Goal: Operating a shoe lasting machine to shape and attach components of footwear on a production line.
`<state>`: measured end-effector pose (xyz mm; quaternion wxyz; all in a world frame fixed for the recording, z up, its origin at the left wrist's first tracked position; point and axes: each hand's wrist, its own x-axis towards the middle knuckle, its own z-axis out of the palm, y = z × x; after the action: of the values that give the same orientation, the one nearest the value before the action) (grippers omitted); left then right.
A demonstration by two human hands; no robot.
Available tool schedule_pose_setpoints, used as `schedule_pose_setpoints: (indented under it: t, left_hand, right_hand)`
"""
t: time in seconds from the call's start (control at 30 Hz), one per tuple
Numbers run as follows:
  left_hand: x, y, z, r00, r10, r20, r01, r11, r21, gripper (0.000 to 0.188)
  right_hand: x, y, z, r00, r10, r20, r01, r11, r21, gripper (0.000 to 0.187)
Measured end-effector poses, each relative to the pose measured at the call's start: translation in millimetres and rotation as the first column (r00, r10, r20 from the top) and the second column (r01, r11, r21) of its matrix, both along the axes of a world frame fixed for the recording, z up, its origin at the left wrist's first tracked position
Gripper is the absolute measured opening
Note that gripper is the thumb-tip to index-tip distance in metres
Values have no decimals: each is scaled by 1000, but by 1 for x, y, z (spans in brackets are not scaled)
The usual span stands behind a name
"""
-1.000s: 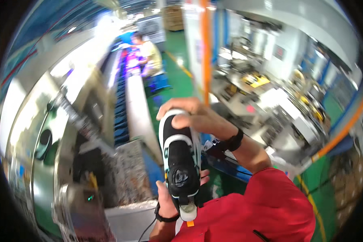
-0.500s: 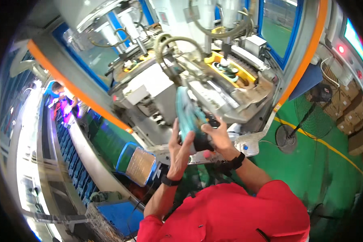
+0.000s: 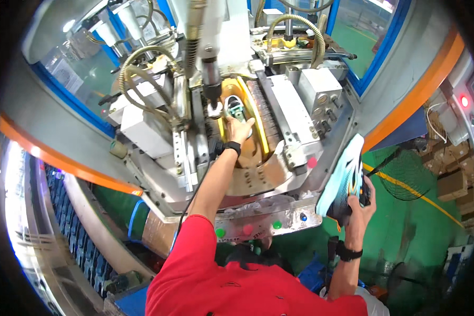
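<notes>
My left hand (image 3: 238, 130) reaches into the machine and is closed on the near end of a dark and white sneaker (image 3: 235, 107), its thumb to the right. That sneaker sits in a yellow-edged fixture (image 3: 258, 118), and my palm hides part of it. Off to the right, outside the machine, my right hand (image 3: 361, 209) grips a second sneaker (image 3: 342, 181), light blue, white and black with orange accents. This one is tilted with one end pointing up, and my thumb presses on its dark part.
A vertical press rod (image 3: 210, 79) hangs just left of the fixture. Metal blocks and hoses (image 3: 142, 68) flank it. A button panel (image 3: 268, 224) runs along the machine's front edge. A fan (image 3: 400, 174) stands at right, and a conveyor (image 3: 73, 226) runs at left.
Both hands were on the blue sneaker; now only my right holds it, farther right. My left hand has let go and moved into the machine onto another sneaker. The view has shifted.
</notes>
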<state>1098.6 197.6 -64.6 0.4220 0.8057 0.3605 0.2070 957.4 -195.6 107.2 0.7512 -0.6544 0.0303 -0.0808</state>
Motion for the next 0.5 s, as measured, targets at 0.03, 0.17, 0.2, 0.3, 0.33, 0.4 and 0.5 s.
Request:
schedule_pose_setpoints:
  t: [0.03, 0.17, 0.2, 0.3, 0.33, 0.4, 0.5]
  left_hand:
    - [10, 5, -11, 996, 41, -75, -39, 999, 25, 84]
    - [36, 7, 7, 971, 94, -221, -113, 991, -76, 69]
    - [35, 9, 8, 971, 135, -199, -153, 985, -75, 65]
    - [-6, 35, 12, 977, 62, 202, 58, 841, -537, 24]
    - [-28, 42, 15, 965, 191, 179, 36, 582, -813, 19]
    - [-90, 14, 68, 943, 112, 314, 253, 373, -893, 17]
    - [-207, -11, 126, 957, 12, 291, 279, 240, -930, 31]
  right_hand:
    - [3, -3, -1, 999, -36, -3, 36, 999, -40, 55]
    - [35, -15, 14, 993, -118, 3, 115, 963, -245, 52]
    - [50, -17, 13, 992, -97, 79, 117, 940, -319, 51]
    - [107, 21, 38, 986, 63, 153, 1, 921, -389, 46]
    - [130, 45, 45, 982, 139, 131, -67, 894, -443, 44]
    - [179, 86, 57, 946, 320, 58, -226, 775, -591, 42]
    - [220, 180, 33, 941, 340, -2, -204, 560, -803, 59]
